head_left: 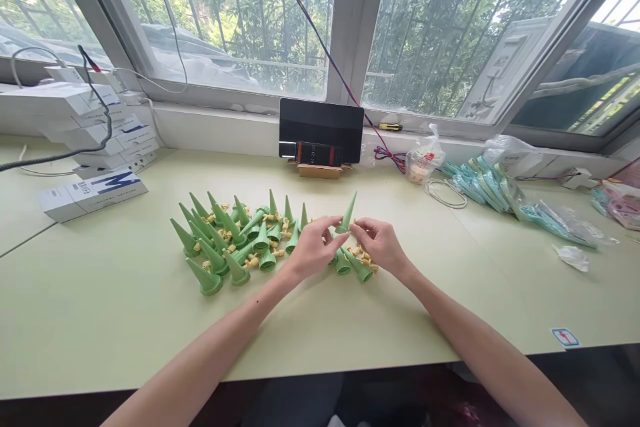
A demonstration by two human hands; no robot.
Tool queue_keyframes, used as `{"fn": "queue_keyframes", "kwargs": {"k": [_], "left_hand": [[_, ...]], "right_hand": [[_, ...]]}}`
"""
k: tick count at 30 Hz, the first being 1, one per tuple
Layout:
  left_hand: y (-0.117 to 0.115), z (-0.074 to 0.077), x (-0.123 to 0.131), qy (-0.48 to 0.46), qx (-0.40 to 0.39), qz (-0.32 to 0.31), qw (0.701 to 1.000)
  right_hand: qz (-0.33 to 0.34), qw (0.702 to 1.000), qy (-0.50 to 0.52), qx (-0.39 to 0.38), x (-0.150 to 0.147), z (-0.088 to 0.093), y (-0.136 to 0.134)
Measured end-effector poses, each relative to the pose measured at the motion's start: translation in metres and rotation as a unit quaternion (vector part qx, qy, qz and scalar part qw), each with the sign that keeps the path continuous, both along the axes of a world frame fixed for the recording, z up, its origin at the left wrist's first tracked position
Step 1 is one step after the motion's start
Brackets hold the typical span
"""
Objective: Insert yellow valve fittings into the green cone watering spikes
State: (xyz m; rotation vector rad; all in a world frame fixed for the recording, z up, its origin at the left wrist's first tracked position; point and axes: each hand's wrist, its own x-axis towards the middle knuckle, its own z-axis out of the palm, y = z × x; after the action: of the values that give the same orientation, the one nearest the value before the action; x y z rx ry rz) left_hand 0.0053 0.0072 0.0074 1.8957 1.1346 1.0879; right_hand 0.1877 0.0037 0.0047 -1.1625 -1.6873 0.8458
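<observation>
My left hand (316, 245) pinches a green cone-shaped nozzle cap (349, 212) near its wide base, the pointed tip up. Close against the cap's other side, the fingertips of my right hand (381, 245) are pressed together; what they hold is too small and hidden to name. Under and between the hands lie more green cone caps (343, 263) and small yellow fittings (367, 259). A large group of green cone caps (215, 259), some upright and some lying over, spreads to the left with yellow fittings (250, 261) among them.
A tablet (320, 121) and a phone (320, 155) stand on a cardboard holder (319, 172) at the back. White boxes (95, 193) are stacked at left. Bagged teal items (483, 183) and a tied plastic bag (424, 159) lie at right. The table's front edge runs below my forearms.
</observation>
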Motion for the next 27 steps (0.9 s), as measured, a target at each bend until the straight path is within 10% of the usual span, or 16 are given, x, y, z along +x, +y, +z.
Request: {"fn": "queue_keyframes", "kwargs": {"k": [9,27], "left_hand": [[0.003,-0.007,0.000,0.149,0.081,0.097,0.981],[0.004,-0.014,-0.001,0.195,0.125,0.078,0.970]], "right_hand": [[-0.087,0.986,-0.106,0.097,0.013,-0.001,0.010],[-0.138,0.973,-0.144,0.116,0.022,-0.005,0.019]]}}
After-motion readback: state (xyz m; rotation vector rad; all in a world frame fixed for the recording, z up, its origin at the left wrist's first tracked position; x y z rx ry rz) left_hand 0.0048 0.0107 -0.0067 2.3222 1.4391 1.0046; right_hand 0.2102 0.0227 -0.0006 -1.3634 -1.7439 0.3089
